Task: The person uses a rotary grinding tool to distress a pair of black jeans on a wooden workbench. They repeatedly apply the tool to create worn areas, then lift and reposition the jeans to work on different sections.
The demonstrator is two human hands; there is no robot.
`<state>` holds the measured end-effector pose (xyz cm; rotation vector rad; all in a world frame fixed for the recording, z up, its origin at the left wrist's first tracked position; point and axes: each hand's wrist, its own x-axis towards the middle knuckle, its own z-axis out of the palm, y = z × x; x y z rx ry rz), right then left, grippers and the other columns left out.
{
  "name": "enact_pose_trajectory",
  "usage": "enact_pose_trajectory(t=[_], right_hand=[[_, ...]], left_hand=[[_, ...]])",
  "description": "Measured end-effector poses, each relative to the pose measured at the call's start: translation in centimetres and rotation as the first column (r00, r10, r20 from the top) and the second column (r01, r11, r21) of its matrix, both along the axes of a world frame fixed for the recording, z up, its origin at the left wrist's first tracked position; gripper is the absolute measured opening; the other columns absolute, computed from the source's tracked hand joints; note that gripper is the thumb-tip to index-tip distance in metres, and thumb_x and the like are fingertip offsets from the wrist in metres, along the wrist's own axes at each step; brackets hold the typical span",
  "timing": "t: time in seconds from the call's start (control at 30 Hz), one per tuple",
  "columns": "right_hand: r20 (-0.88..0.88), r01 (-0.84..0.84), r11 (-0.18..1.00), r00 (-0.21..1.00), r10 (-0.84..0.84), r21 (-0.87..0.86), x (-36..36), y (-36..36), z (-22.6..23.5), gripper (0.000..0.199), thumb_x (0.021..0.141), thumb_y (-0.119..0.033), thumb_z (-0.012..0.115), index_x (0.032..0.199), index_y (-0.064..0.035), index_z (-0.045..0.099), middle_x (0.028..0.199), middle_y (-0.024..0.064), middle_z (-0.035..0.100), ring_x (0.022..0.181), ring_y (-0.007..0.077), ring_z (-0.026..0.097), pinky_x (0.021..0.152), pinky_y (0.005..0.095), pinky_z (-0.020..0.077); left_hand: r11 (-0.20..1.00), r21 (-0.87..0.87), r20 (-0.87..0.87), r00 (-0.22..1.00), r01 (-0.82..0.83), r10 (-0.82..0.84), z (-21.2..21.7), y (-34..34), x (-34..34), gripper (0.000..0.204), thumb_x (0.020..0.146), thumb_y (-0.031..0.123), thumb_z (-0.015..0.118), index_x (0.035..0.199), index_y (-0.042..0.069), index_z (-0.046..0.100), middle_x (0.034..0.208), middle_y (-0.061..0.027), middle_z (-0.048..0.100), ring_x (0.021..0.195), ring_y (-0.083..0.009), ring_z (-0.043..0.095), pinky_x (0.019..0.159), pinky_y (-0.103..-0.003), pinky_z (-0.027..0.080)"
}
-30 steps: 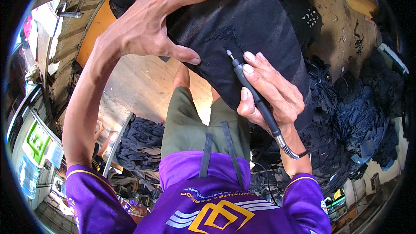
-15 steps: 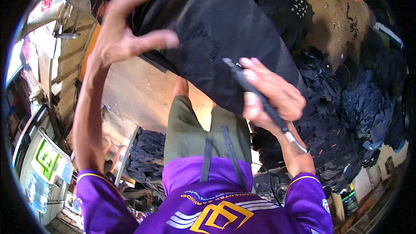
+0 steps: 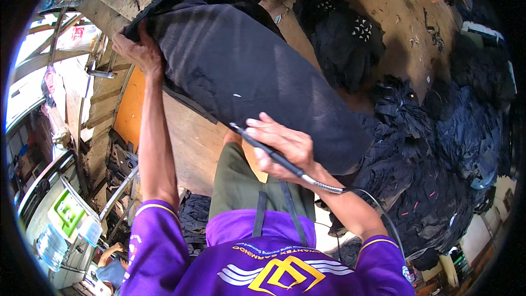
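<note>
the right hand (image 3: 286, 145) holds a black pen tool (image 3: 280, 159) with a thin cord (image 3: 379, 206), and its tip is at the near edge of the dark cloth (image 3: 257, 66). the left hand (image 3: 141, 55) is closed on the far left end of this cloth, which lies slanting before the knees with a small white scrap (image 3: 236, 95) on it. to the right is a big heap of dark fabric (image 3: 433, 159).

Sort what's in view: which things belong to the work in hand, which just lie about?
In use:
large dark cloth, left end in the left hand
black pen-shaped tool, in the right hand

Apparently just lying about:
dark fabric heap, right
small pale bits
clear plastic container, left
</note>
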<state>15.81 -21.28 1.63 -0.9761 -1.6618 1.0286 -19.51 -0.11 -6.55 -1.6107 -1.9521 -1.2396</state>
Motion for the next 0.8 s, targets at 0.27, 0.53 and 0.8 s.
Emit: enact_pose_trajectory(t=[0.27,0.53,0.8], right_hand=[[0.341,0.177,0.957,0.906,-0.250,0.230,7.2,4.0,-0.1,0.033,0.082,-0.004,0.077,0.113,0.0071,0.081,0.110,0.0272,0.082,0.107,0.0415,0.082,0.102,0.0493,0.0659],[0.335,0.105,0.953,0.921,-0.201,0.284,5.6,6.5,-1.2,0.031,0.080,-0.004,0.079,0.109,0.0067,0.082,0.106,0.0233,0.083,0.105,0.0387,0.083,0.100,0.0473,0.0671],[0.346,0.090,0.964,0.922,-0.175,0.249,6.5,5.7,-1.6,0.035,0.077,-0.002,0.079,0.111,0.0067,0.081,0.108,0.0237,0.083,0.106,0.0397,0.083,0.099,0.0475,0.0670]], left_hand=[[0.999,-0.035,0.205,0.978,-0.019,0.025,-1.4,1.0,-0.7,0.053,0.094,0.045,0.087,0.114,-0.001,0.068,0.104,-0.0217,0.074,0.098,-0.0391,0.072,0.090,-0.046,0.054],[0.998,-0.063,0.186,0.982,0.021,-0.009,-0.4,0.4,-0.6,0.061,0.095,0.054,0.085,0.111,-0.003,0.068,0.100,-0.0230,0.076,0.093,-0.0391,0.074,0.087,-0.047,0.055],[0.995,-0.084,0.224,0.974,0.062,-0.041,-1.0,0.5,-1.3,0.068,0.093,0.055,0.087,0.119,-0.004,0.068,0.111,-0.0209,0.079,0.102,-0.0331,0.075,0.094,-0.043,0.055]])
